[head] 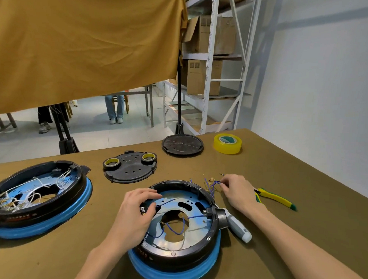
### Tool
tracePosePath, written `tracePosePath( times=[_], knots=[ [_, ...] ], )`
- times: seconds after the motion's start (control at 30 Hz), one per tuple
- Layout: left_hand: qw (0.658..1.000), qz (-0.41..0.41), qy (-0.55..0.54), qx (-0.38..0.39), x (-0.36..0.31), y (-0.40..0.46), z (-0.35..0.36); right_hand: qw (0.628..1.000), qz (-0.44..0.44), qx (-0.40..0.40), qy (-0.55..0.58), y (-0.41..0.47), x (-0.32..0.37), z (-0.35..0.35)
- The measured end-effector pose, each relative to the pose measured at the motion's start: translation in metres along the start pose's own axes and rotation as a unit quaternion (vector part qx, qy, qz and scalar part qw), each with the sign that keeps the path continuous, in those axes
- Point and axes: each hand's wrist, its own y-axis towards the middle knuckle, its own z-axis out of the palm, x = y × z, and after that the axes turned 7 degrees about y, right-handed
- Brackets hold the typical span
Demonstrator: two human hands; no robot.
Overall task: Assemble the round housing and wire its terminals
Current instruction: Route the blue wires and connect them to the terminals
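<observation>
Directly below the camera, a round black plastic housing on a blue ring base point(175, 230) sits on the olive-brown cloth-covered counter point(280, 240), its open top showing a silvery metal plate with cut-outs and several thin blue wires looping across it. The left hand point(138, 209) rests over the housing's left rim, its fingers curled and pinching a small terminal with a blue wire point(167, 201) running from it toward the plate's far side. The right hand point(238, 191) lies on the counter just beyond the housing's right rim, its fingertips pinching one strand of a loose bunch of blue wires with brass terminals point(211, 183). A grey-handled screwdriver point(237, 226) lies against the housing's right side. Near the right wrist lie yellow-and-green-handled pliers point(276, 198).

To the left sits a second black housing on a blue ring point(37, 197), filled with white wires. Farther back lie a flat black cover plate point(130, 167) carrying two small rolls of yellow tape, a round black ribbed disc point(182, 144), and a larger roll of yellow tape point(227, 143). A mustard-coloured cloth point(77, 40) hangs behind the counter, and a white metal shelf with cardboard boxes point(211, 55) stands beyond.
</observation>
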Motion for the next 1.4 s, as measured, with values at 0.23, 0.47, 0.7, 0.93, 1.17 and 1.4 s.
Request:
tracePosePath(
  times=[0.23, 0.47, 0.7, 0.93, 1.17, 1.4],
  knots=[
    [1.0, -0.011, -0.011, -0.003, -0.001, -0.001, 0.0, 0.998, 0.009, -0.032, 0.045, 0.002, -0.003, -0.014],
    [0.999, -0.026, -0.032, -0.002, 0.001, -0.002, 0.001, 0.993, 0.028, -0.057, 0.1, 0.002, -0.006, -0.013],
    [0.999, -0.032, -0.033, -0.008, -0.002, -0.003, 0.0, 0.965, -0.02, -0.05, 0.257, -0.009, 0.017, -0.014],
    [0.997, -0.006, -0.055, -0.046, -0.019, 0.001, -0.012, 0.891, -0.106, 0.017, 0.441, -0.037, 0.077, -0.027],
    [0.965, -0.038, -0.248, -0.08, -0.027, 0.005, -0.022, 0.847, -0.128, 0.122, 0.502, -0.06, 0.112, -0.022],
    [0.971, -0.05, -0.228, -0.056, -0.023, 0.007, -0.023, 0.809, -0.089, 0.2, 0.546, -0.066, 0.128, -0.014]
  ],
)
